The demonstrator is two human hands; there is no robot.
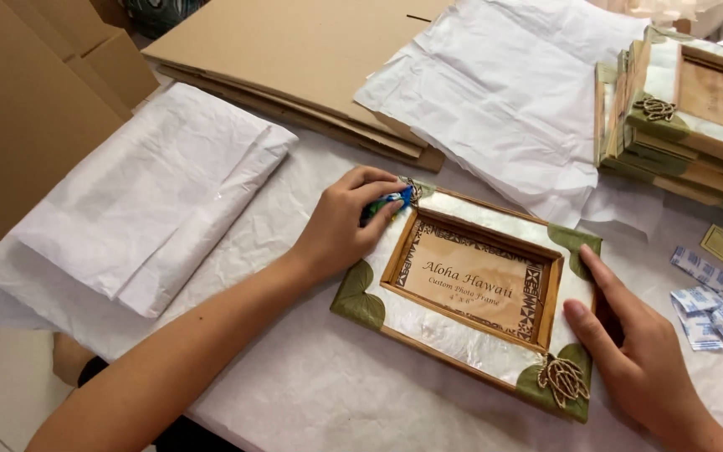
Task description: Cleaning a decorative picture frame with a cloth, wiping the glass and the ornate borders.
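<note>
Head view: left hand (340, 222) pinches a blue cloth (391, 201) against the photo frame's (470, 335) upper-left corner, mid-wipe; right hand (638, 343), fingers together, steadies its right edge at the table's middle. Stacked frames (688, 117) wait at the far right corner.

single head view, looking steeply down, close over table (311, 393)

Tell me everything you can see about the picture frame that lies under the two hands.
The picture frame is rectangular and lies flat, slightly turned, on white paper. Its wide border looks like pale pearly shell, edged in wood, with green leaf-shaped corners and a small carved turtle ornament at the near right corner. A printed tan insert fills the window. The left hand presses a small blue object against the far left corner; the right hand steadies the right edge.
</note>
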